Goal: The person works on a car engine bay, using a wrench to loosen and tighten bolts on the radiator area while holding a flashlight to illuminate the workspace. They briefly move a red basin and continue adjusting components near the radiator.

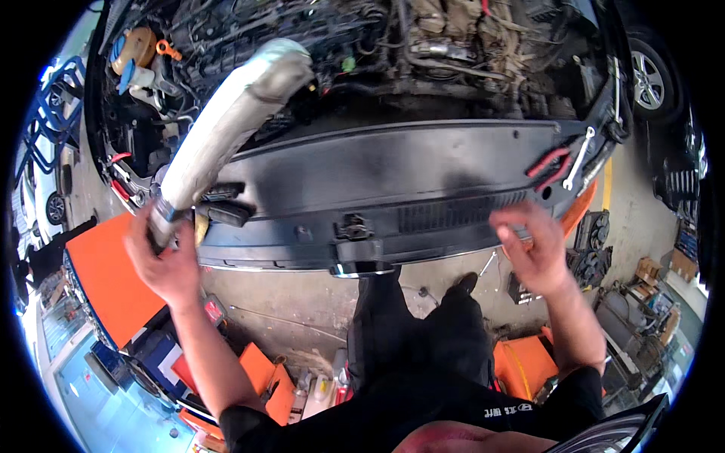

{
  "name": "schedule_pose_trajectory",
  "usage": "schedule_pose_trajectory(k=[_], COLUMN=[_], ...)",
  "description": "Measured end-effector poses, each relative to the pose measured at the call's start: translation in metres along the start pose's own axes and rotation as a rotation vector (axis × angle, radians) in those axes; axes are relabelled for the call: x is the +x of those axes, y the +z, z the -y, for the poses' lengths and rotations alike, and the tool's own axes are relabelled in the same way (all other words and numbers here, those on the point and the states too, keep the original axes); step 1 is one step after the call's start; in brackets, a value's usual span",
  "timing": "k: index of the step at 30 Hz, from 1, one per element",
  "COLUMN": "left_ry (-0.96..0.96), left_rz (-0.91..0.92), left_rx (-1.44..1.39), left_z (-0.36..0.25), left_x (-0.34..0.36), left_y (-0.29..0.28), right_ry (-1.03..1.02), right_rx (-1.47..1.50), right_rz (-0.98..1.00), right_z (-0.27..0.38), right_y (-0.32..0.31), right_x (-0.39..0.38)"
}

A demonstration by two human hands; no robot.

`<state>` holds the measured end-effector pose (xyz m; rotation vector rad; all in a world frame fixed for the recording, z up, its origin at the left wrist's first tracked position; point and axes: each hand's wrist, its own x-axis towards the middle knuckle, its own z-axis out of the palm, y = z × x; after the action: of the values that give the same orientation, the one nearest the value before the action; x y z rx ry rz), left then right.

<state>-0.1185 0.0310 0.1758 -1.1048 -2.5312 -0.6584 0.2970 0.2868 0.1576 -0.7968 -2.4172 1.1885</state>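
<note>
A stained concrete floor (302,302) lies below an open engine bay (393,45). The left hand (162,260) grips the lower end of a long, dusty grey pipe (226,121), angled up over the bay. The right hand (532,245) hovers open, empty.

Left grip (162,253) raised, fingers clenched; right grip (532,245) raised, fingers spread, holding nothing.

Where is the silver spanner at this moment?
In the head view, the silver spanner lies on the right end of the car's black front panel, beside red-handled pliers, above and apart from the open right hand.
</note>
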Motion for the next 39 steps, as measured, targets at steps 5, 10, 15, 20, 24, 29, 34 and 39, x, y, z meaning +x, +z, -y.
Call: schedule_pose_trajectory(k=[5,10,15,20,24,29,34,39], left_ry=[0.167,0.259,0.303,0.218,0.480,0.479,0.564,0.648], left_rz=[0.346,0.671,0.742,1.001,1.078,1.221,1.200,1.162], left_rx=[0.109,0.029,0.052,-0.044,-0.095,-0.133,-0.173,-0.301], left_z=[0.079,0.102,0.094,0.070,0.072,0.069,0.092,0.113], left_x=[0.095,0.147,0.149,0.170,0.180,0.180,0.171,0.156], left_y=[-0.027,0.021,0.044,0.079,0.109,0.151,0.173,0.193], right_ry=[-0.247,0.056,0.174,0.204,0.265,0.227,-0.124,-0.123], right_rx=[-0.121,-0.189,-0.316,-0.281,-0.148,-0.015,-0.121,-0.293], right_rz=[0.210,0.554,0.770,0.878,0.866,0.722,0.570,0.688], right_z=[0.018,-0.014,-0.044,-0.066,-0.074,-0.058,-0.043,-0.029], right_y=[0.069,0.117,0.193,0.214,0.210,0.206,0.202,0.192], right_x=[0.172,0.258,0.307,0.317,0.323,0.316,0.328,0.330])
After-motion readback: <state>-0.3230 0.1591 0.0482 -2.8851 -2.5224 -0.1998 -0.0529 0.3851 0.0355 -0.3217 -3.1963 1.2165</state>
